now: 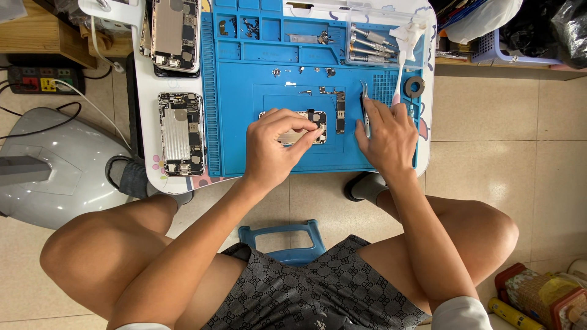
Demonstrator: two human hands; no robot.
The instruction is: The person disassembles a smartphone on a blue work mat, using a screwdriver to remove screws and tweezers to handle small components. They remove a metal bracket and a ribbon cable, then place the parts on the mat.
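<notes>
Fingers (315, 130) of the left hand (272, 150) pinch together on the edge of the opened phone chassis (298, 127), which lies at the centre of the blue repair mat (244, 110) on the desk (142, 73). The right hand (385, 135) rests just right of it, fingers closed around the metal tweezers (365, 107). This looks like the picking-out stage of a teardown; working a small part free would call for a steady chassis and fine tweezer tips. The mat's upper-right tray (351, 36) holds screwdrivers (370, 44); upper-left compartments hold small screws (249, 25).
</notes>
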